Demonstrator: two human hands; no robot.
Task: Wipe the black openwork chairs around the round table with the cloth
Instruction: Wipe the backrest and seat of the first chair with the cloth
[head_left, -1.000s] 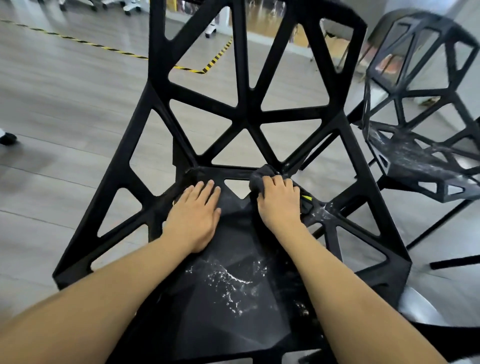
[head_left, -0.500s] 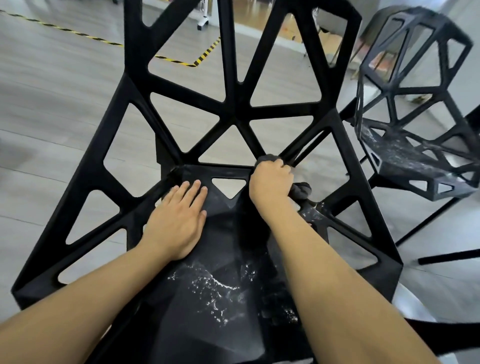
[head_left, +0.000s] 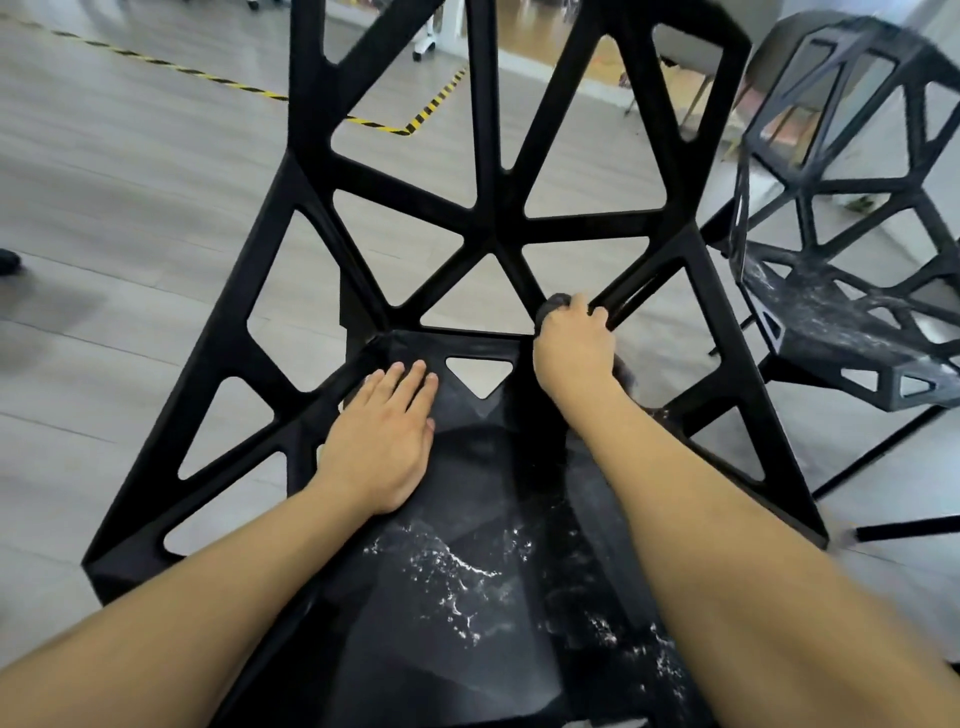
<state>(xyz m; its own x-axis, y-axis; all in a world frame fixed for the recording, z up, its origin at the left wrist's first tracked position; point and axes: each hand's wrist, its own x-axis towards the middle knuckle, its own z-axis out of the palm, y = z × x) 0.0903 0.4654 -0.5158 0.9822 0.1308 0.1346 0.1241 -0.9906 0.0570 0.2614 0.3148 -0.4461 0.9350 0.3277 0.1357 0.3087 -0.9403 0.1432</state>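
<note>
The person is leaning over the near chair (head_left: 493, 228), and the step in hand looks to be wiping the lower struts of its openwork back, where they meet the seat on the right. The right hand (head_left: 574, 351) is curling round the dark cloth (head_left: 553, 305), its grip holding the wad against the foot of a slanting strut; a bit of cloth is also poking out below the hand. The left hand (head_left: 384, 431) is lying flat on the rear of the seat with fingers straight, holding nothing, seemingly steadying the chair. White streaks and specks are showing across the front of the seat, so that part is probably waiting for a pass. The next move is likely calling for the cloth to be run along the strut and into the narrow corners of the cut-outs, then drawn over the seat. A second chair (head_left: 852, 218) is standing just beside on the right, its seat also smeared pale. No containers are showing, and the round table is out of view.
</note>
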